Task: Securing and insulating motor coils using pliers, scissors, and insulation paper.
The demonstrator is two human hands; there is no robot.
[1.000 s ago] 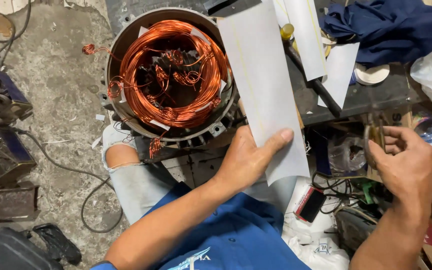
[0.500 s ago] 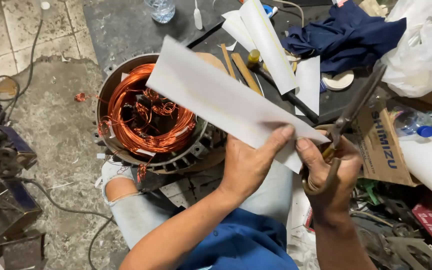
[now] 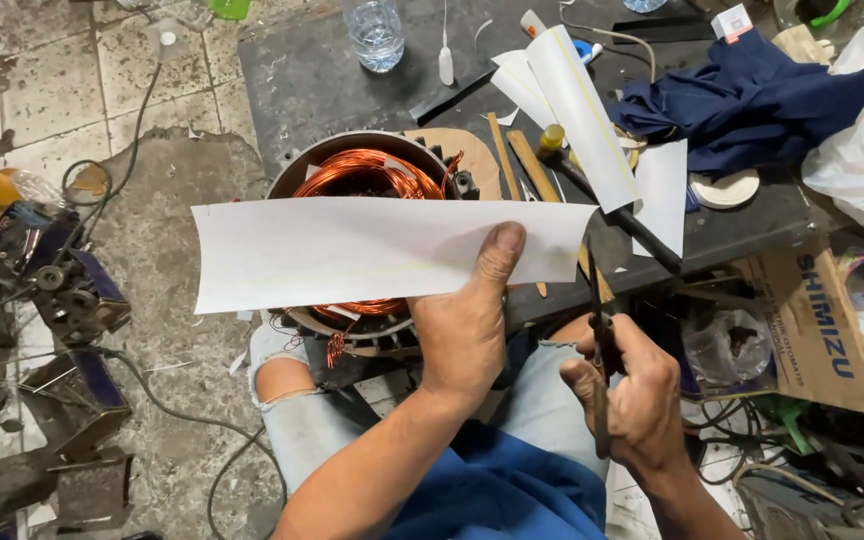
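Your fingers point(image 3: 505, 250) on the left hand point(image 3: 467, 325) pinch the long white sheet of insulating paper point(image 3: 372, 250), thumb on top near its right end, the rest hidden beneath. That sheet stretches level across the view, held in the air over the round motor stator with copper windings point(image 3: 367, 172), which sits between your knees at the front edge of the dark table point(image 3: 332, 80).

Your right hand point(image 3: 637, 400) is wrapped shut around the handles of the dark metal scissors point(image 3: 597, 330); the blades point up towards the right end of the sheet, right at its edge. I cannot tell whether the blades are parted.

Watch the risks as I judge them. You hold the sheet by one end only, so the long free left part could sag or twist and pull a cut off line. Your left thumb lies close to the scissor tips, and a slip could nick it. If the sheet droops, it could catch on the copper wire ends below and crease.

Behind, more white paper strips point(image 3: 582, 110) lie beside a crumpled blue cloth point(image 3: 742, 100), a clear plastic bottle point(image 3: 377, 35) and wooden sticks point(image 3: 527, 160).
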